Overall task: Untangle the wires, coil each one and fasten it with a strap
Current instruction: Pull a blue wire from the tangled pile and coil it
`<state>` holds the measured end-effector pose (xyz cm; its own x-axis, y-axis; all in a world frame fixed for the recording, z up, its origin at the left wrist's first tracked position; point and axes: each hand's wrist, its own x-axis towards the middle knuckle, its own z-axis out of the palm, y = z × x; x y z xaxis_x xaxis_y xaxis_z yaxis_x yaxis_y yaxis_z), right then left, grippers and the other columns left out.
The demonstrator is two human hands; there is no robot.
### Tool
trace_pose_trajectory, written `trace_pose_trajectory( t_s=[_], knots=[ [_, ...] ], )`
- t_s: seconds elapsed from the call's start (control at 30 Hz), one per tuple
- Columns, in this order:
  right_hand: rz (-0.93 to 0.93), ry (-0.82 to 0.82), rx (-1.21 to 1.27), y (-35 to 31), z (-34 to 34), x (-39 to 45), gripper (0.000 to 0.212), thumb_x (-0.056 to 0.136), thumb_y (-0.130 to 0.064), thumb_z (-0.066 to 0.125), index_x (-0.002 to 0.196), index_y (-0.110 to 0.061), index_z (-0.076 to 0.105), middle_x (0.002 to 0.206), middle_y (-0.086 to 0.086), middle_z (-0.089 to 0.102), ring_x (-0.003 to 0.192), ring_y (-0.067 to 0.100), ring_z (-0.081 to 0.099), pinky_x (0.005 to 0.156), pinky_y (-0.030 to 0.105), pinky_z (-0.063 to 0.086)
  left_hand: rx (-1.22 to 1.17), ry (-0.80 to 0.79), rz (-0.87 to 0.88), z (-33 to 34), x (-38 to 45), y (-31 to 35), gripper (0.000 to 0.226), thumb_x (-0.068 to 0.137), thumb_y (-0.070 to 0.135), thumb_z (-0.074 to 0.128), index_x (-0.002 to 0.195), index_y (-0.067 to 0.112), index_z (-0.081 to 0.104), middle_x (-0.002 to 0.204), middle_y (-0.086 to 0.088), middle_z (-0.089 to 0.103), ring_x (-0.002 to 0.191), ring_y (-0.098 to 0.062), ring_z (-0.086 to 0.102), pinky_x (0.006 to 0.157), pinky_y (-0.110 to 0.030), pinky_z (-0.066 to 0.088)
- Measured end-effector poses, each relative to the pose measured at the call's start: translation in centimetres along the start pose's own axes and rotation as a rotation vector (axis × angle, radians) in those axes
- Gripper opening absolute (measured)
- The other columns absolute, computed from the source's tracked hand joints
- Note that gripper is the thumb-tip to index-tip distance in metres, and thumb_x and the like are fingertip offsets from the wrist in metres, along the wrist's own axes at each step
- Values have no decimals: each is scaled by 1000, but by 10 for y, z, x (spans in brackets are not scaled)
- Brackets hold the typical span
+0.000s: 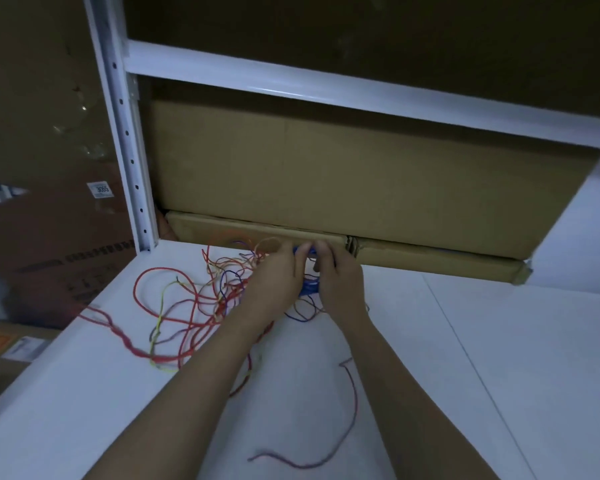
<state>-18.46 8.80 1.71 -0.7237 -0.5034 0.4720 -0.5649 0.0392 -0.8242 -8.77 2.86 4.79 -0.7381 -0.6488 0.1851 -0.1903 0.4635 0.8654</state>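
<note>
Dim light. White counter (465, 358) under a white metal shelf frame (125, 140). Large cardboard box (361, 181) on a flat carton (430, 261) behind; more printed cartons (66, 258) at left.

The wires (201, 303) left of the grip have smooth plastic coats, a little shiny. Under the hands, the table (499, 341) is smooth, matt white. Behind the grip, the boxes (361, 174) are matt brown cardboard; the shelf frame (125, 133) is glossy white painted metal.
</note>
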Motion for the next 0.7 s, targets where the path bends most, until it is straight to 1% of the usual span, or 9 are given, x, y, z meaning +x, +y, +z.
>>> trace_pose_trajectory(
  t_s=[0.07,0.13,0.2,0.27,0.4,0.47,0.53,0.63,0.7],
  knots=[
    [-2,-48,-12,-4,-20,-5,28,102,-21,40,94,-13,65,67,-14,50,74,14,51,73,35,41,70,30,87,11,-10,8,47,103,31,27,131,-1,47,126,-23,55,118,-38,51,102,-50,37],
    [-3,-90,5,-7,-42,-12,30,102,-24,37,96,-13,64,66,-12,49,71,11,50,73,37,43,107,18,121,24,-19,15,48,102,34,28,129,1,50,122,-21,57,114,-38,53,100,-52,40],
    [-23,-123,49,-11,-64,-21,29,103,-23,36,92,-13,61,64,-7,50,61,5,48,65,30,42,141,26,154,34,-25,23,50,101,39,27,125,2,52,118,-20,59,110,-37,55,97,-53,42],
    [4,-165,142,-17,-84,-30,29,104,-22,35,97,-11,61,64,-1,50,53,1,46,56,20,40,184,29,188,44,-31,29,51,100,42,26,121,4,53,113,-18,61,105,-36,57,93,-52,44],
    [71,-233,221,-25,-117,-44,30,105,-28,30,107,-15,57,69,5,48,50,8,51,41,18,43,240,73,255,66,-32,35,51,99,52,24,114,14,54,100,-9,65,93,-30,60,85,-49,49],
    [76,-208,179,-25,-129,-47,33,105,-30,28,111,-13,56,74,10,52,55,18,55,41,16,40,244,64,258,79,-26,36,51,98,57,22,112,19,53,97,-5,64,89,-27,61,81,-47,51],
    [84,-166,114,-23,-139,-47,34,104,-29,28,112,-10,55,77,14,55,57,21,55,42,16,41,243,63,258,91,-21,41,51,98,57,22,113,19,53,96,-3,64,89,-25,61,80,-44,51],
    [75,-21,17,-12,-153,-48,29,103,-27,30,104,-12,55,69,0,52,59,18,50,55,32,48,282,7,313,113,-18,54,48,100,54,25,111,17,54,94,-3,63,88,-25,60,77,-39,49],
    [61,71,-47,-1,-165,-51,25,103,-26,32,96,-15,54,65,-7,51,60,17,49,62,35,42,309,-46,358,127,-21,65,46,100,51,26,109,15,54,94,-4,63,88,-25,60,75,-37,46]
  ],
)
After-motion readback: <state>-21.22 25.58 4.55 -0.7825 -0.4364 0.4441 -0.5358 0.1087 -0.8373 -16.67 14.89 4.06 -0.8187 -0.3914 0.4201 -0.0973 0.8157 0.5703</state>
